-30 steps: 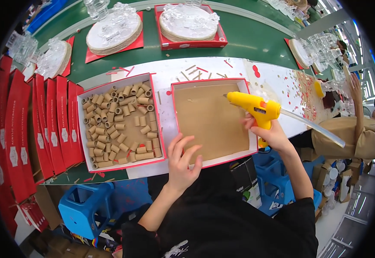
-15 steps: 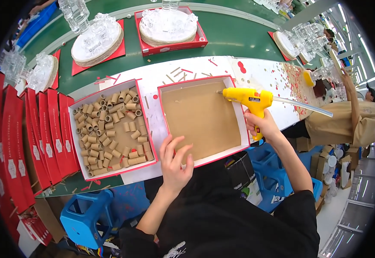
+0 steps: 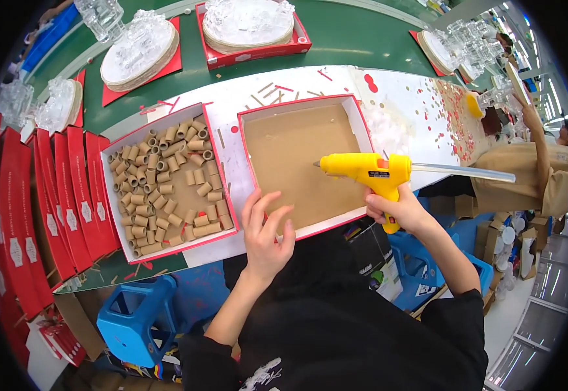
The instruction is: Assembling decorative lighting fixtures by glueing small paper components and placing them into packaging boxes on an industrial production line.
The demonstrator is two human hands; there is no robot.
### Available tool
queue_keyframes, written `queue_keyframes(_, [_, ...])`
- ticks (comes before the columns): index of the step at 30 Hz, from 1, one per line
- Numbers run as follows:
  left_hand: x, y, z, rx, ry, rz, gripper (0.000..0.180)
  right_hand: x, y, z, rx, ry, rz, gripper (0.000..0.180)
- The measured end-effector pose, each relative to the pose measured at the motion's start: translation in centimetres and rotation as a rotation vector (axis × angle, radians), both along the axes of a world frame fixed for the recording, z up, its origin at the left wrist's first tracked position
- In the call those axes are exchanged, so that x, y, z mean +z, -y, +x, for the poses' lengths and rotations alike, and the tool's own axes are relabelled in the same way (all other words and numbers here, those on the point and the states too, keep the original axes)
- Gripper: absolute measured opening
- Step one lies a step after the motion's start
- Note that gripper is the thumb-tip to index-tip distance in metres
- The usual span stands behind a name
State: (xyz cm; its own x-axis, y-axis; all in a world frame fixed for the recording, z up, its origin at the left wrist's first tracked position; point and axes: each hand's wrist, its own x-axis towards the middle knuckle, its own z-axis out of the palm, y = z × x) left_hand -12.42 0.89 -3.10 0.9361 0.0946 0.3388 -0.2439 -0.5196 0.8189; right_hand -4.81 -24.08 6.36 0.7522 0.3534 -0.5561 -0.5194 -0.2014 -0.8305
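My right hand [image 3: 393, 207] is wrapped round the handle of a yellow glue gun [image 3: 375, 172], whose nozzle points left over a shallow red-rimmed cardboard box [image 3: 310, 156]. A long clear glue stick [image 3: 463, 171] juts out of the gun's back end. At the box's near left corner, my left hand [image 3: 268, 234] has its fingers apart and curved, with nothing in them. To the left lies a second red-rimmed box [image 3: 217, 163] holding many short brown cardboard tubes [image 3: 160, 182].
Red folded boxes [image 3: 69, 202] stand in a row at far left. Behind, round stacks with clear plastic pieces [image 3: 248, 26] sit on the green table. Strips and red bits [image 3: 274, 94] litter the white surface. Blue stools [image 3: 137, 319] stand below; a person in tan [image 3: 525, 173] is at right.
The glue gun has come nearer to me and a little left, its nozzle moving from the box's far right part toward its middle. My left hand stays near the box corner, open.
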Motion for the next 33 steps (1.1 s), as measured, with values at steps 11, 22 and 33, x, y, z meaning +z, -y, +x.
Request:
queue_keyframes(11, [0.1,0.1,-0.1,0.0,-0.015,0.008,0.02,0.2,0.1,0.2,0.041,-0.076,-0.123,0.019])
queue_keyframes(22, [-0.8,-0.5,-0.3,-0.009,0.11,-0.131,0.035,1.5,-2.2,-4.2,0.159,-0.159,0.031,0.021])
queue_keyframes(33, [-0.9,-0.5,-0.4,-0.02,0.09,-0.075,0.038,-0.7,-2.1,-5.0,0.145,-0.228,-0.06,0.018])
